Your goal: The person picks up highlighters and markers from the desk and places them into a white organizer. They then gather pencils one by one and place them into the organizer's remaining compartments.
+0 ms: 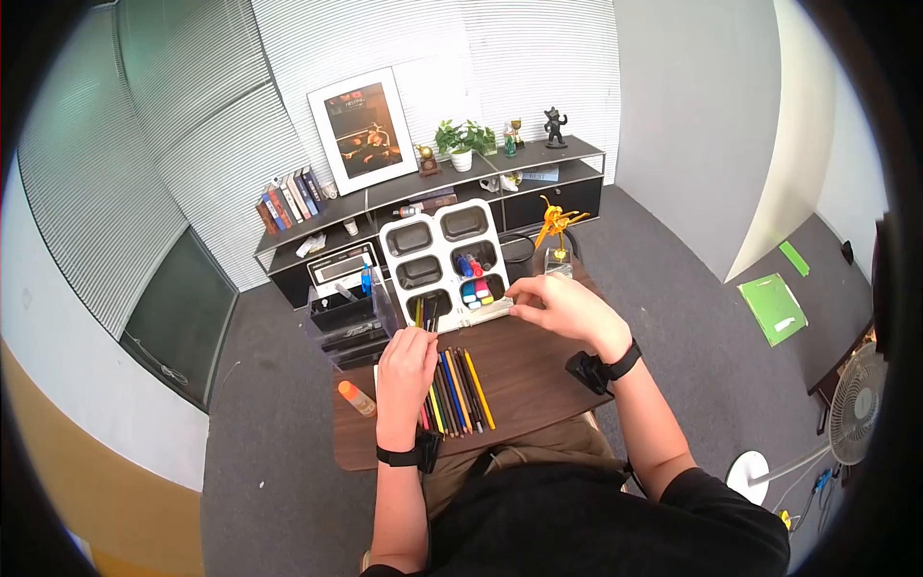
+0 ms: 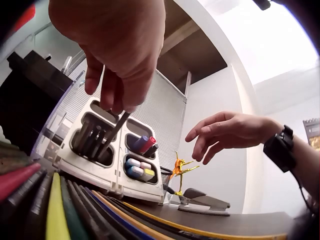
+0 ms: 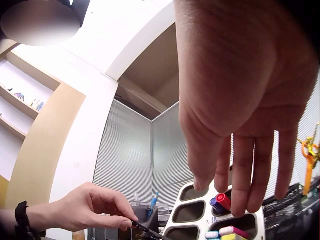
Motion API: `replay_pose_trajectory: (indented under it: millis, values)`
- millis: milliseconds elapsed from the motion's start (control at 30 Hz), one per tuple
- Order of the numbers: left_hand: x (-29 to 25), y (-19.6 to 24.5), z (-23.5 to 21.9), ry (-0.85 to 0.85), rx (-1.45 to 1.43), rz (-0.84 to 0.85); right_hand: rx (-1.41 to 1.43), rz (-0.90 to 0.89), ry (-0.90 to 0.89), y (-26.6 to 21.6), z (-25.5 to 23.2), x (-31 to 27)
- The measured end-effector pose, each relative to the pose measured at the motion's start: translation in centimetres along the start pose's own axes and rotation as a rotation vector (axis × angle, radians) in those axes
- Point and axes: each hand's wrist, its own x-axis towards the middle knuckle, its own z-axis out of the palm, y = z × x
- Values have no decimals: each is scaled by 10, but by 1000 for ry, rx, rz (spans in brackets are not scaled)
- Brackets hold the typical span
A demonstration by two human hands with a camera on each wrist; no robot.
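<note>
My left hand pinches a dark pencil by its upper end, its lower end inside the lower left compartment of the white organizer, where several dark pencils stand. My right hand hovers by the organizer's lower right side with relaxed fingers, holding nothing; in the right wrist view its fingers hang down loosely. Red and blue markers fill one compartment, and several highlighters the one below. A row of colored pencils lies on the table below my left hand.
An orange-capped glue bottle lies at the table's left. Behind it stands a dark desk caddy. A stapler is right of the organizer, near a golden flower ornament. The brown table has a rounded edge.
</note>
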Motion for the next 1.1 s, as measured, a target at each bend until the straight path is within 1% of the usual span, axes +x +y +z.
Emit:
replay_pose_trajectory:
  millis: [233, 300, 433, 500, 567, 633, 667, 700, 733, 767, 800, 833, 867, 933, 967, 1000, 1067, 1100]
  values:
    - [-4, -4, -1, -29, 52, -104, -12, 22, -34, -6, -2, -1]
    - [-6, -7, 3, -28, 30, -162, -7, 15, -36, -6, -2, -1]
    - [-9, -8, 4, -11, 9, -188, -18, 6, -28, -3, -1, -1]
    - [-9, -6, 1, -55, 9, -252, -16, 7, -30, -4, -1, -1]
    - [-8, -4, -2, -74, 6, -274, -15, 8, -31, -5, 0, 0]
    - [-9, -4, -6, -89, 5, -298, -73, -13, -41, -8, 9, 0]
    - [-10, -4, -8, -148, -4, -329, -86, -6, -60, -19, 14, -1]
    - [-10, -4, -10, -207, -12, -359, -75, -51, -94, -22, 23, -1]
    - [-9, -4, -12, -203, -10, -360, -64, -97, -127, -23, 33, -1]
    - [-9, -4, -14, -275, -18, -335, -23, -88, -170, -25, 44, -2]
    - [-9, -3, -17, -347, -25, -310, -25, -126, -199, -28, 50, -3]
    - [-8, 0, -19, -384, -62, -321, -24, -142, -213, -30, 57, -4]
    - [-10, -1, -18, -379, -62, -325, -25, -157, -227, -31, 63, -4]
    - [-13, -3, -12, -322, -103, -210, -35, -168, -226, -31, 66, -6]
    - [-11, 0, -13, -355, -118, -232, -42, -175, -222, -31, 66, -6]
    - [-11, 1, -12, -348, -120, -235, -47, -178, -226, -31, 63, -5]
    - [-10, 2, -11, -281, -32, -114, -50, -122, -246, -32, 56, -4]
    - [-9, 3, -12, -274, -33, -119, -54, -126, -251, -31, 56, -3]
